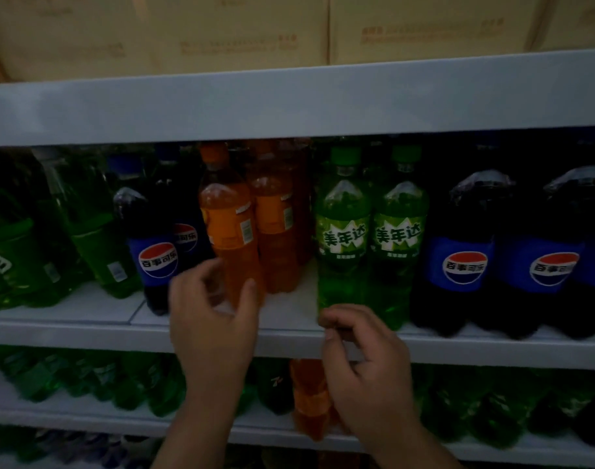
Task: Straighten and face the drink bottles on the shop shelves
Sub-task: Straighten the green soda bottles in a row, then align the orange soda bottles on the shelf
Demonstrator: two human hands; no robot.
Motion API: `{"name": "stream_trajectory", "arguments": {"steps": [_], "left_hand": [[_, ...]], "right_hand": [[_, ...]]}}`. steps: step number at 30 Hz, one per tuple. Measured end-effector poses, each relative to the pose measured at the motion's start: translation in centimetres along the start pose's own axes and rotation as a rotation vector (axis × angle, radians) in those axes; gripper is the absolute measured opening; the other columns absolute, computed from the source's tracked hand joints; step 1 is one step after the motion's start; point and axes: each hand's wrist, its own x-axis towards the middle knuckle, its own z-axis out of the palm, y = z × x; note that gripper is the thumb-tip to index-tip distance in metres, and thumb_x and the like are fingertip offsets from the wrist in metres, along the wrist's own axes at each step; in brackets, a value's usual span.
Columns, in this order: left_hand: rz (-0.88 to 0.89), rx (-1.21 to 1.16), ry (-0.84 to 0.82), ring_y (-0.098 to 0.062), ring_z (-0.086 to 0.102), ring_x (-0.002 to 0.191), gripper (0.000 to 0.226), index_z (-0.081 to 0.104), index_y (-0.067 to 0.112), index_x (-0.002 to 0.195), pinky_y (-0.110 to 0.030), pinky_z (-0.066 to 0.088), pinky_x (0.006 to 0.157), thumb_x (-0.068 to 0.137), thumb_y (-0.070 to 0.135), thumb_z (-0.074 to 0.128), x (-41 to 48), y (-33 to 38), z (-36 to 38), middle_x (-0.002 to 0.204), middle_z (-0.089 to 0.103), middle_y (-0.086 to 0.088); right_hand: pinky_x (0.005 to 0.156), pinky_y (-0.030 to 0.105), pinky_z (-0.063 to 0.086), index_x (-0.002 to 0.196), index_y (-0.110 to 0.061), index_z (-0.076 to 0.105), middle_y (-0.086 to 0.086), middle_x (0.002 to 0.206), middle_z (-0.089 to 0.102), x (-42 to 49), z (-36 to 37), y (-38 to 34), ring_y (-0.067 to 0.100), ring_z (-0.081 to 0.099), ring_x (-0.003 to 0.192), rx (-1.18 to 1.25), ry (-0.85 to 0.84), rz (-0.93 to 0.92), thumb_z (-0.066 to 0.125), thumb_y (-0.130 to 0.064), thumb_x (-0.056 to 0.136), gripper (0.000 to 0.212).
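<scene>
On the middle shelf (289,328) a tilted orange soda bottle (230,225) leans left, its label turned away. My left hand (214,319) reaches its lower part, blurred fingers curled on its left side and the thumb on its right. A second orange bottle (277,231) stands just behind it. To the right stand two green Mirinda bottles (343,238) (399,238), labels facing out. My right hand (363,360) hovers at the shelf edge just below the left green bottle's base, fingers curled and holding nothing.
Dark Pepsi bottles stand left (155,252) and right (458,262) of the group, and green bottles (96,231) lean at the far left. Cardboard boxes (242,32) sit on the top shelf. The lower shelf holds green bottles (160,387) and one orange bottle (309,397).
</scene>
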Motion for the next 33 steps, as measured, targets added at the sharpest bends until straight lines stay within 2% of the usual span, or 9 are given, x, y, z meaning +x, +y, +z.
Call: {"name": "stream_trajectory", "arguments": {"steps": [3, 6, 9, 12, 17, 20, 24, 29, 33], "left_hand": [[-0.062, -0.018, 0.013, -0.009, 0.045, 0.114, 0.076, 0.035, 0.028, 0.135, -0.027, 0.041, 0.089, 0.073, 0.045, 0.076, 2.1, -1.3, -0.3, 0.128, 0.039, 0.006], [-0.092, -0.131, -0.196, -0.007, 0.051, 0.114, 0.073, 0.037, 0.036, 0.131, -0.025, 0.044, 0.089, 0.071, 0.042, 0.078, 4.1, -1.5, 0.3, 0.125, 0.048, 0.011], [-0.088, -0.224, -0.324, 0.016, 0.052, 0.095, 0.066, 0.038, 0.043, 0.129, -0.007, 0.038, 0.078, 0.076, 0.033, 0.076, 5.4, -2.7, 0.1, 0.104, 0.050, 0.030], [-0.095, -0.292, -0.473, 0.027, 0.048, 0.093, 0.063, 0.036, 0.038, 0.137, 0.001, 0.038, 0.075, 0.084, 0.022, 0.068, 6.5, -4.2, -0.7, 0.103, 0.050, 0.036], [-0.173, -0.403, -0.578, 0.017, 0.053, 0.102, 0.059, 0.035, 0.036, 0.140, -0.014, 0.043, 0.086, 0.090, 0.016, 0.059, 7.3, -5.1, -1.3, 0.113, 0.056, 0.029], [-0.179, -0.436, -0.594, 0.013, 0.056, 0.102, 0.062, 0.035, 0.043, 0.134, -0.009, 0.046, 0.079, 0.087, 0.014, 0.062, 7.2, -5.2, -1.4, 0.110, 0.059, 0.031], [-0.148, -0.371, -0.623, 0.020, 0.048, 0.107, 0.069, 0.029, 0.042, 0.141, -0.010, 0.041, 0.087, 0.086, 0.020, 0.064, 6.8, -4.9, -1.2, 0.114, 0.052, 0.034], [-0.173, -0.272, -0.483, 0.022, 0.051, 0.089, 0.061, 0.043, 0.046, 0.119, -0.009, 0.041, 0.076, 0.072, 0.033, 0.079, 6.7, -4.5, -1.2, 0.098, 0.054, 0.033], [-0.108, -0.166, -0.467, -0.006, 0.059, 0.099, 0.054, 0.050, 0.030, 0.120, -0.034, 0.052, 0.083, 0.074, 0.048, 0.073, 6.6, -4.0, -1.1, 0.108, 0.061, 0.011]], "right_hand": [[0.101, 0.011, 0.033, 0.124, -0.052, 0.041, -0.040, 0.131, 0.038, 0.6, 4.9, -2.0, -0.013, 0.039, 0.122, 0.121, -0.204, 0.145, 0.045, -0.038, 0.092, 0.035], [0.114, 0.025, 0.022, 0.141, -0.052, 0.016, -0.026, 0.152, 0.018, 2.6, 9.1, -3.0, -0.010, 0.018, 0.136, 0.247, -0.149, 0.295, 0.040, -0.042, 0.098, 0.050], [0.114, 0.039, 0.029, 0.150, -0.037, 0.017, -0.008, 0.152, 0.030, 5.4, 11.5, -3.1, 0.007, 0.032, 0.136, 0.317, 0.037, 0.417, 0.044, -0.025, 0.098, 0.060], [0.105, 0.040, 0.039, 0.148, -0.034, 0.022, -0.002, 0.139, 0.048, 7.4, 12.5, -2.7, 0.016, 0.049, 0.123, 0.281, 0.075, 0.510, 0.052, -0.014, 0.089, 0.069], [0.094, 0.034, 0.046, 0.136, -0.027, 0.044, 0.001, 0.124, 0.057, 7.8, 12.8, -2.0, 0.017, 0.057, 0.110, 0.097, 0.053, 0.498, 0.070, -0.022, 0.080, 0.062], [0.094, 0.040, 0.047, 0.130, -0.023, 0.048, 0.005, 0.123, 0.051, 7.8, 12.8, -1.6, 0.021, 0.056, 0.109, 0.013, 0.113, 0.522, 0.079, -0.028, 0.069, 0.068], [0.080, 0.030, 0.048, 0.124, -0.025, 0.046, -0.004, 0.110, 0.059, 7.3, 12.5, -1.6, 0.014, 0.060, 0.100, 0.177, 0.085, 0.533, 0.073, -0.021, 0.066, 0.065], [0.079, 0.029, 0.049, 0.120, -0.033, 0.050, -0.013, 0.105, 0.062, 6.5, 11.7, -1.5, 0.005, 0.060, 0.094, 0.081, 0.077, 0.427, 0.072, -0.043, 0.060, 0.065], [0.076, 0.026, 0.047, 0.118, -0.034, 0.050, -0.013, 0.107, 0.060, 6.5, 11.5, -1.5, 0.004, 0.058, 0.095, 0.049, 0.094, 0.399, 0.072, -0.060, 0.060, 0.068]]}}
